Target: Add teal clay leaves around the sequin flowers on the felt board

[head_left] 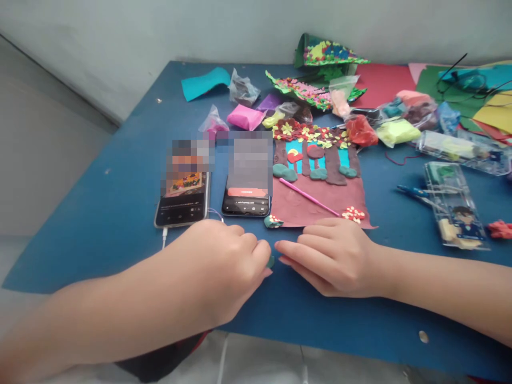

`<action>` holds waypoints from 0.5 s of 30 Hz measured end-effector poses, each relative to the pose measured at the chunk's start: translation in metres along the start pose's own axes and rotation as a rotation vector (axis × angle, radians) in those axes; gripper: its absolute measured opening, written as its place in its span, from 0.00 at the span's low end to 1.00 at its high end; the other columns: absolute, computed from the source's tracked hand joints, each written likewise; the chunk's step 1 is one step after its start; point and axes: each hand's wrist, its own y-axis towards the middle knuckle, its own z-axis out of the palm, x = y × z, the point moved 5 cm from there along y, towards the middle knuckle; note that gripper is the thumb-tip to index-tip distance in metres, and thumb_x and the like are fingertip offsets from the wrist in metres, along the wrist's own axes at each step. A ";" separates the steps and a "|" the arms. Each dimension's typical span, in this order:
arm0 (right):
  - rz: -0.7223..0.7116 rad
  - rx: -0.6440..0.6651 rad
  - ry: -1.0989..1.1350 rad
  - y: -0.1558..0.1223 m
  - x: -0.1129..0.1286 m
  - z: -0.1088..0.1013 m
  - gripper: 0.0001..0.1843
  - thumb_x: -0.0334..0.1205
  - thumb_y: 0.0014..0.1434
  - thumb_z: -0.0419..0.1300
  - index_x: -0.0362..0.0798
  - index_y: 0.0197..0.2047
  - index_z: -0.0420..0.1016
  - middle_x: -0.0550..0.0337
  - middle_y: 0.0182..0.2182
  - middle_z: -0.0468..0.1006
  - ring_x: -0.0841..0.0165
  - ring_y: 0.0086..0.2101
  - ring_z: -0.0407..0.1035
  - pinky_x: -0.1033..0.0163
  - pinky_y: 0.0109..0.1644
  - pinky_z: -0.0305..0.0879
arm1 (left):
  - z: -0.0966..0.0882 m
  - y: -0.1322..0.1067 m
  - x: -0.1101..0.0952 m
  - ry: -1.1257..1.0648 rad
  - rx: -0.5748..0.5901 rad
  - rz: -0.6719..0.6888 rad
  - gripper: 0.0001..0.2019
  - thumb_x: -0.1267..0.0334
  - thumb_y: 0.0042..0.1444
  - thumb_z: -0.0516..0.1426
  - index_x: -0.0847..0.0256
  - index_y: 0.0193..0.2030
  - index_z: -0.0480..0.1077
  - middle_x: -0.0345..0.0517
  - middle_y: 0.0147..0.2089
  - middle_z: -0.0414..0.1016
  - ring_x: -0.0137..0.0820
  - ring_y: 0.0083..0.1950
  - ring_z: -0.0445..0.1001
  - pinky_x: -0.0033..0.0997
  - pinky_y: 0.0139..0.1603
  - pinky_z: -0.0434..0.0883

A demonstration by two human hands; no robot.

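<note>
My left hand [236, 261] pinches green clay [271, 262], seemingly mid-shaping, which likely calls next for light fingertip pressure, while my right hand [340, 258] faces it, fingers narrowly parted, visibly empty, the clay picture [314, 201] just beyond.

A blue counter [132, 202] stands against a pale grey wall [240, 32], 1 shiny round stud [424, 336] near its front edge. Below that edge shows light tiled floor [264, 360] with thin seams, under soft light.
</note>
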 end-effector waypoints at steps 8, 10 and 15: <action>0.095 0.011 0.230 0.002 -0.003 -0.001 0.11 0.35 0.69 0.50 0.41 0.41 0.73 0.64 0.22 0.69 0.74 0.22 0.62 0.66 0.25 0.55 | -0.001 -0.001 -0.002 -0.024 -0.050 0.037 0.15 0.66 0.66 0.47 0.61 0.28 0.65 0.40 0.21 0.67 0.33 0.19 0.67 0.32 0.20 0.57; 0.125 0.016 0.258 0.002 -0.003 -0.001 0.12 0.36 0.69 0.50 0.41 0.39 0.72 0.64 0.22 0.68 0.74 0.22 0.61 0.66 0.24 0.53 | -0.001 0.000 -0.002 -0.049 -0.053 0.030 0.14 0.65 0.67 0.48 0.61 0.29 0.65 0.41 0.22 0.67 0.33 0.20 0.67 0.32 0.21 0.57; 0.114 0.058 0.253 0.003 0.001 0.001 0.12 0.34 0.69 0.48 0.42 0.39 0.71 0.63 0.23 0.67 0.73 0.23 0.60 0.66 0.25 0.54 | 0.000 0.003 -0.002 -0.049 -0.071 0.025 0.16 0.66 0.67 0.46 0.60 0.27 0.64 0.40 0.21 0.66 0.33 0.20 0.65 0.33 0.21 0.55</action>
